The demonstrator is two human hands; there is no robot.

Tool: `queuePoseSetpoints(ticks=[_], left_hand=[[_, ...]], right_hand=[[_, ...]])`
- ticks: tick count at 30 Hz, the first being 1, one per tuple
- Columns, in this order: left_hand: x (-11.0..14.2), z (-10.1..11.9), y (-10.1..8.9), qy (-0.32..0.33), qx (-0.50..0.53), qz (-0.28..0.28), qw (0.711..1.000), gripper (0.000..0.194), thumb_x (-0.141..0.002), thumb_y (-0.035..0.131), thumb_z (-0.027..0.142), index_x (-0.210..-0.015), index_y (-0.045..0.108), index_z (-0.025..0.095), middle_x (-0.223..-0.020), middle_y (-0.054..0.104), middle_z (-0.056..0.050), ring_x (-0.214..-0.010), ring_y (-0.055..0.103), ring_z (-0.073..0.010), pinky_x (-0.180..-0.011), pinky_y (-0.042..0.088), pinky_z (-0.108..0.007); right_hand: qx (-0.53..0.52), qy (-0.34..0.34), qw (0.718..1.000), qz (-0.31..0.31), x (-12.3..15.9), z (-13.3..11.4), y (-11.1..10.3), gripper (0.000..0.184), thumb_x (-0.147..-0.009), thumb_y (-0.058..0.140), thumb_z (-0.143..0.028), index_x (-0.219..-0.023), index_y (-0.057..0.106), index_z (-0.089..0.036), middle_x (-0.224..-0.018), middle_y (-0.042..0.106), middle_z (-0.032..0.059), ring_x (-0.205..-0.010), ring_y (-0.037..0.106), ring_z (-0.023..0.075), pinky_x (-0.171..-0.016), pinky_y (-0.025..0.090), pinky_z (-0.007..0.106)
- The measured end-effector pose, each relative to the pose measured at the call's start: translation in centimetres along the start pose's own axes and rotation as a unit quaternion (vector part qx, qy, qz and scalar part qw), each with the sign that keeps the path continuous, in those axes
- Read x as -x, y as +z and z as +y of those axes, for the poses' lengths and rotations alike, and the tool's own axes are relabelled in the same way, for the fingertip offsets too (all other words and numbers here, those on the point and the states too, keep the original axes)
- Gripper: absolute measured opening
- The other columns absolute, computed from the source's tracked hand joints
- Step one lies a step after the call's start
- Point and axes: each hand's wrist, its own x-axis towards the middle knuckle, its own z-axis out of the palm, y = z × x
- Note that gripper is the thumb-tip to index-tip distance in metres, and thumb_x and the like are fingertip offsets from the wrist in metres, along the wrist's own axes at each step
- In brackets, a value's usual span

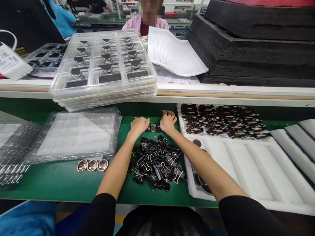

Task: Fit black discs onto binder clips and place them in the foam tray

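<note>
My left hand (139, 125) and my right hand (168, 122) reach out over the green bench, both with fingers curled in. Between them they grip a small dark part with a round metallic centre (153, 128), one hand on each end. Just nearer to me lies a heap of black binder clips (157, 163) between my forearms. Three round gold-rimmed parts (92, 165) lie in a row to the left of my left arm.
A white foam tray (248, 164) with grooves sits at right, with rows of dark parts (222, 120) at its far end. Clear plastic trays (76, 134) lie at left; a stack of them (103, 65) stands on the raised shelf beside papers (174, 52) and black foam sheets (256, 49). A person sits opposite.
</note>
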Motion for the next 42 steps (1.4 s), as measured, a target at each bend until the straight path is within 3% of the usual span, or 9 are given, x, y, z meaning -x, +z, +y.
queuePoseSetpoints(ticks=[9, 21, 25, 29, 32, 34, 36, 39, 42], left_hand=[[-0.4, 1.0, -0.4, -0.008, -0.004, -0.002, 1.000, 0.048, -0.104, 0.043, 0.043, -0.083, 0.078, 0.017, -0.093, 0.076, -0.018, -0.101, 0.073, -0.0343, -0.086, 0.052, -0.038], [-0.4, 0.5, 0.4, -0.007, 0.016, 0.000, 1.000, 0.051, -0.102, 0.042, 0.039, -0.064, 0.068, 0.019, -0.082, 0.075, -0.015, -0.098, 0.072, -0.0322, -0.087, 0.049, -0.036], [0.0, 0.6, 0.1, -0.022, 0.032, 0.012, 0.999, 0.052, -0.102, 0.042, 0.040, -0.057, 0.060, 0.020, -0.077, 0.072, -0.013, -0.092, 0.071, -0.0300, -0.078, 0.047, -0.032], [0.1, 0.6, -1.0, -0.038, 0.081, 0.002, 0.996, 0.053, -0.098, 0.048, 0.044, -0.050, 0.047, 0.021, -0.058, 0.058, -0.007, -0.071, 0.064, -0.0236, -0.064, 0.039, -0.028], [0.5, 1.1, -2.3, -0.049, 0.142, -0.011, 0.989, 0.053, -0.096, 0.047, 0.045, -0.050, 0.038, 0.022, -0.049, 0.043, -0.001, -0.052, 0.048, -0.0162, -0.055, 0.031, -0.027], [1.2, 1.9, -3.1, -0.047, 0.185, -0.033, 0.981, 0.052, -0.095, 0.045, 0.051, -0.053, 0.033, 0.023, -0.046, 0.035, 0.002, -0.046, 0.037, -0.0125, -0.051, 0.027, -0.026], [2.2, 3.2, -3.8, -0.035, 0.213, -0.069, 0.974, 0.053, -0.091, 0.048, 0.058, -0.054, 0.030, 0.024, -0.045, 0.030, 0.005, -0.043, 0.029, -0.0104, -0.047, 0.022, -0.025], [4.2, 5.7, -4.4, 0.012, 0.263, -0.137, 0.955, 0.058, -0.086, 0.053, 0.069, -0.055, 0.035, 0.023, -0.047, 0.031, 0.006, -0.042, 0.029, -0.0087, -0.046, 0.021, -0.024], [6.8, 7.8, -4.8, 0.081, 0.329, -0.148, 0.929, 0.065, -0.084, 0.051, 0.081, -0.069, 0.057, 0.018, -0.059, 0.046, 0.002, -0.047, 0.039, -0.0097, -0.047, 0.029, -0.023]], right_hand=[[-0.009, 0.008, 1.000, -0.006, 0.1, -0.2, -0.2, 0.058, -0.090, 0.036, -0.010, -0.145, 0.053, -0.019, -0.147, 0.047, 0.0184, -0.141, 0.029, 0.0340, -0.114, 0.025, 0.056], [-0.001, 0.013, 1.000, 0.009, 0.2, -0.7, 0.0, 0.057, -0.085, 0.043, -0.009, -0.141, 0.055, -0.016, -0.145, 0.049, 0.0220, -0.141, 0.033, 0.0375, -0.111, 0.027, 0.057], [-0.020, 0.046, 0.999, 0.007, 0.4, -1.7, -0.9, 0.046, -0.096, 0.040, -0.018, -0.140, 0.055, -0.013, -0.146, 0.050, 0.0235, -0.141, 0.035, 0.0394, -0.113, 0.026, 0.058], [-0.128, 0.064, 0.990, 0.004, 0.6, -2.2, -3.8, 0.050, -0.109, 0.023, -0.038, -0.143, 0.053, -0.016, -0.146, 0.052, 0.0221, -0.137, 0.042, 0.0376, -0.110, 0.033, 0.059], [-0.160, -0.104, 0.981, -0.032, 1.9, -1.1, -7.2, 0.040, -0.108, 0.040, -0.043, -0.138, 0.059, -0.024, -0.136, 0.061, 0.0122, -0.128, 0.053, 0.0273, -0.106, 0.043, 0.044], [-0.121, -0.291, 0.947, -0.055, 3.8, 0.3, -9.4, 0.040, -0.099, 0.062, -0.040, -0.136, 0.061, -0.025, -0.134, 0.062, 0.0097, -0.123, 0.056, 0.0242, -0.103, 0.046, 0.037], [-0.031, -0.408, 0.912, -0.040, 6.3, 1.7, -11.4, 0.041, -0.095, 0.069, -0.029, -0.135, 0.062, -0.024, -0.134, 0.061, 0.0117, -0.117, 0.057, 0.0251, -0.098, 0.047, 0.038], [0.075, -0.406, 0.910, 0.034, 10.1, 4.0, -13.8, 0.039, -0.100, 0.053, -0.010, -0.133, 0.064, -0.027, -0.132, 0.064, 0.0107, -0.112, 0.058, 0.0250, -0.092, 0.044, 0.040], [0.052, -0.352, 0.930, 0.095, 12.7, 7.7, -16.6, 0.036, -0.102, 0.051, -0.013, -0.130, 0.067, -0.030, -0.137, 0.064, 0.0088, -0.126, 0.053, 0.0271, -0.100, 0.039, 0.044]])
